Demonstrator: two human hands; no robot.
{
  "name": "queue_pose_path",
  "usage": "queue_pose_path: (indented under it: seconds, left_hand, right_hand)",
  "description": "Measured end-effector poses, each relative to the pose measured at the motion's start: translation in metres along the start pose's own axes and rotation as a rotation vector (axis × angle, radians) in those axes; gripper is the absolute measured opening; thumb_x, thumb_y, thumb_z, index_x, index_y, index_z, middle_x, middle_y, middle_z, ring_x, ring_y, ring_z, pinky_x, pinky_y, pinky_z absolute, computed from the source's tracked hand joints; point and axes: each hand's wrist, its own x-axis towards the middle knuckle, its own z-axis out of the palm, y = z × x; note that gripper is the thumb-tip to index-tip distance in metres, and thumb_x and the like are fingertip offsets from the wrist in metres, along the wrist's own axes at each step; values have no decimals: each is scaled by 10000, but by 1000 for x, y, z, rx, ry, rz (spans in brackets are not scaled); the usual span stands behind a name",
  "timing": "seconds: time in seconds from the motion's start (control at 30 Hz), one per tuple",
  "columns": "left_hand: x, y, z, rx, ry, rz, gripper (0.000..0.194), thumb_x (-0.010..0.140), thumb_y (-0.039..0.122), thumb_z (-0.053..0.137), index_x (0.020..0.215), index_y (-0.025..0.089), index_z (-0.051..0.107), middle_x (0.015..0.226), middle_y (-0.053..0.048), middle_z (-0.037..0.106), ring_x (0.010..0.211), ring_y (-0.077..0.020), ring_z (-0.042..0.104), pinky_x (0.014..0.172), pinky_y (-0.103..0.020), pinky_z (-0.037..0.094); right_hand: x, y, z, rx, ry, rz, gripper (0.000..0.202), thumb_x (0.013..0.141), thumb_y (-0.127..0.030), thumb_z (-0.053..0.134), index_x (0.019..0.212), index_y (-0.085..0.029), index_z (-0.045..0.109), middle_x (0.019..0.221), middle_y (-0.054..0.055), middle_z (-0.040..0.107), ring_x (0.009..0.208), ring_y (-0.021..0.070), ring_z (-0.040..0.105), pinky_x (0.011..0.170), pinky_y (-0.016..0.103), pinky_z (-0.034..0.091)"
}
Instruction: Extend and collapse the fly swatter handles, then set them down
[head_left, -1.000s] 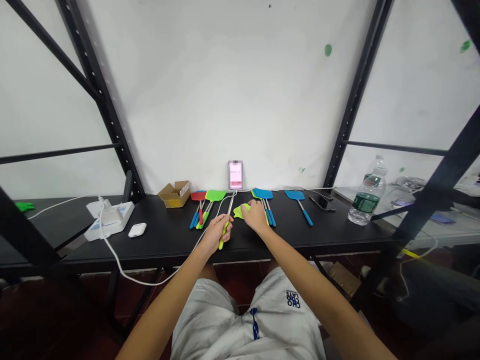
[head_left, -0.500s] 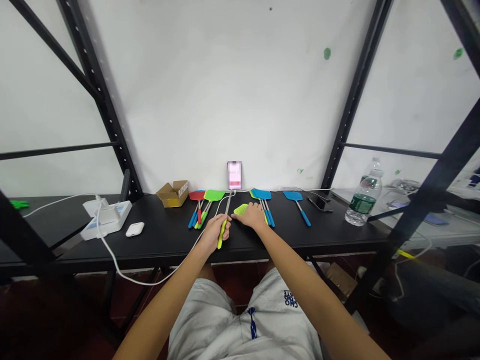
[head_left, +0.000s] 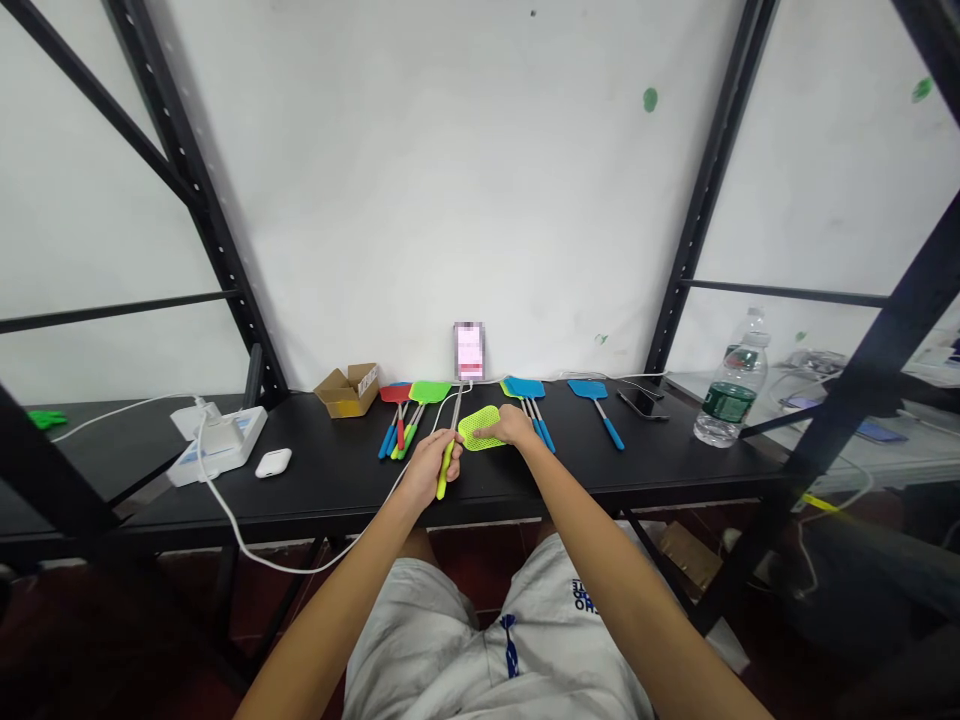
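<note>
My left hand [head_left: 433,462] is closed around the yellow-green handle [head_left: 445,470] of a fly swatter, its metal rod [head_left: 456,405] pointing away toward the wall. Right beside it is a yellow-green mesh fly swatter head [head_left: 480,420]. My right hand [head_left: 516,425] grips this head at its right side, one digit lying across the mesh and the other fingers mostly hidden. The head's left edge meets my left fingertips; whether it is joined to the rod I cannot tell. Red, green and blue fly swatters [head_left: 429,391] lie to the left, blue and green ones [head_left: 526,388] to the right.
A single blue fly swatter [head_left: 589,390] lies farther right, before a dark phone [head_left: 643,404] and water bottles [head_left: 731,395]. A lit phone [head_left: 469,352] leans on the wall. Leftward are a cardboard box [head_left: 348,392], a white earphone case [head_left: 274,463] and a power strip [head_left: 217,445] with a trailing cable.
My right hand has shifted slightly right, uncovering more of the yellow-green mesh head, which now faces up more fully. My left hand keeps its hold on the handle. The view has tilted slightly.
</note>
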Motion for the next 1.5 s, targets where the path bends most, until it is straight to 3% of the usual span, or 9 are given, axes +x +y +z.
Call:
queue_pose_path:
  seconds: [0.13,0.27,0.33,0.47,0.6,0.9,1.33,1.5]
  left_hand:
    - [-1,1,0,18,-9,8,253,804,396,607,839,156,536,580,62,487,325,-37,365,354,-194,252]
    - [-5,3,4,92,-74,-7,237,820,384,586,827,152,540,568,66,462,335,-39,375,359,-190,250]
    - [-8,4,7,168,-132,-25,236,830,382,578,829,148,549,560,67,450,339,-38,376,358,-184,240]
    - [-12,9,11,354,-244,-77,270,850,415,558,828,146,563,549,65,450,335,-35,371,345,-175,228]
    - [-15,16,12,467,-357,-166,287,843,436,562,827,150,565,540,63,458,336,-58,419,330,-177,273]
    - [-17,20,11,503,-438,-213,302,844,432,560,828,132,591,525,53,485,323,-59,424,330,-174,287]
    - [-19,24,14,499,-448,-216,287,831,417,570,821,133,613,513,50,481,325,-61,408,350,-187,277]
    - [-18,23,12,511,-447,-194,294,831,417,571,827,128,623,533,45,489,317,-41,360,346,-183,212]
  right_hand:
    - [-12,6,-3,551,99,-196,354,740,-532,610,783,-182,580,746,39,645,686,192,594,600,282,423]
    - [-32,24,-19,856,291,-244,327,815,-485,541,854,-169,617,813,59,673,723,195,607,619,276,434]
    - [-42,39,-29,840,444,-205,349,839,-494,522,861,-162,629,822,65,674,726,193,601,627,274,426]
    - [-54,70,-48,624,659,-56,411,873,-533,472,716,-168,577,649,37,607,616,171,523,566,263,347]
    - [-56,81,-61,423,813,16,460,924,-514,389,598,-196,453,562,18,524,548,150,433,547,275,264]
    - [-54,91,-74,270,830,81,501,964,-446,261,572,-196,446,559,51,529,517,153,359,556,300,198]
    - [-53,89,-68,226,788,12,564,975,-472,235,629,-173,564,631,107,620,536,176,431,552,296,217]
    - [-54,88,-69,254,770,8,559,975,-481,251,623,-173,557,618,94,604,533,172,432,555,293,221]
